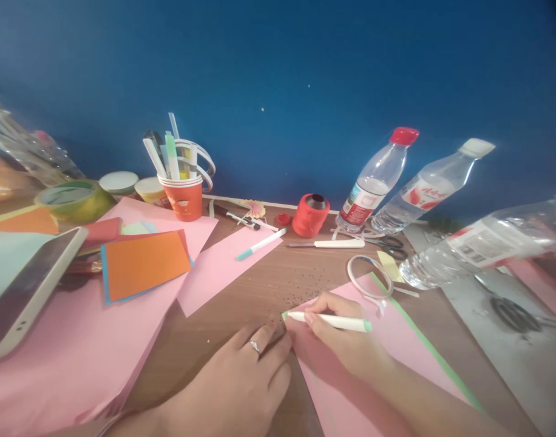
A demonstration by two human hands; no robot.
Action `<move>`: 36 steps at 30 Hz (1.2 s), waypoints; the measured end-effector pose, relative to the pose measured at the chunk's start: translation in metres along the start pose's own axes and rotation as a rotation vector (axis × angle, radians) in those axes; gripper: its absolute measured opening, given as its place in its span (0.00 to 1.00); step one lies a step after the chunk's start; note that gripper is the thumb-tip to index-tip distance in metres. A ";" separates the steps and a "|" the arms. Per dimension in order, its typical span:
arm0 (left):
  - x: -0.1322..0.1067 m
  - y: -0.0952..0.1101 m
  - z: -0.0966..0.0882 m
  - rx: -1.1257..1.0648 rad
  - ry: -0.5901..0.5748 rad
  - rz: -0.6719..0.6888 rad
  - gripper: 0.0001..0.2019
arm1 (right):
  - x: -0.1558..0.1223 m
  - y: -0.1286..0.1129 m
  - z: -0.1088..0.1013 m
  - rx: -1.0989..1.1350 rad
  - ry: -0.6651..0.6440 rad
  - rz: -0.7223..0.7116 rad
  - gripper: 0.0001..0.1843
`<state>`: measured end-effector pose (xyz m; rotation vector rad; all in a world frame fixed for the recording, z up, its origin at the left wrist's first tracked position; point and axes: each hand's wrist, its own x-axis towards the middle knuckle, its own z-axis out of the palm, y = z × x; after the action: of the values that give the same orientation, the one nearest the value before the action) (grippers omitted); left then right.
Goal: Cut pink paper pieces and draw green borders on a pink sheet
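Observation:
My right hand grips a white marker with a green end. Its tip is at the upper left corner of a pink sheet of paper, whose right edge carries a green strip. My left hand, a ring on one finger, lies palm down with its fingers slightly spread on the wooden table, fingertips beside that corner. Small dark specks are scattered just beyond the fingers. On the sheet's far edge rests a roll of white tape. Another marker, with a teal end, lies farther back.
Bottles stand at the back right near a red thread spool, a white-handled knife and scissors. A red paper cup holds pens. To the left are a phone, orange cards and green tape.

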<state>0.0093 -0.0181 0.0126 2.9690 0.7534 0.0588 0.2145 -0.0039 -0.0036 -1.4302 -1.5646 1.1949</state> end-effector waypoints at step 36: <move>0.002 0.002 -0.004 0.185 0.151 0.176 0.09 | -0.003 0.003 0.000 -0.079 0.086 -0.005 0.10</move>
<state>0.0121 -0.0189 0.0172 3.2303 0.5366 0.2390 0.2161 -0.0065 -0.0056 -1.5068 -1.5708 1.0649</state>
